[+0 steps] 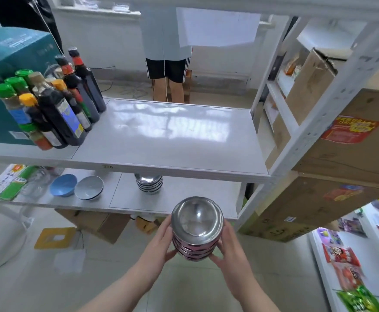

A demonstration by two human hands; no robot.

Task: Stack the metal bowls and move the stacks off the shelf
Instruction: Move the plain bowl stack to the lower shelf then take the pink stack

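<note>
A stack of several shiny metal bowls (197,228) hangs in the air in front of the white shelf unit, just off the lower shelf's front edge. My left hand (161,240) presses against its left side and my right hand (225,251) cups its right side and bottom. A second stack of metal bowls (149,183) stands on the lower shelf (179,199), partly hidden under the upper shelf (161,140). The upper shelf's right part is bare and glossy.
Dark sauce bottles (55,109) and a teal box (6,70) fill the upper shelf's left end. A blue bowl (63,185) and a grey bowl (89,188) sit on the lower shelf. Cardboard boxes (346,149) stand at right. A person (168,52) stands behind the shelf.
</note>
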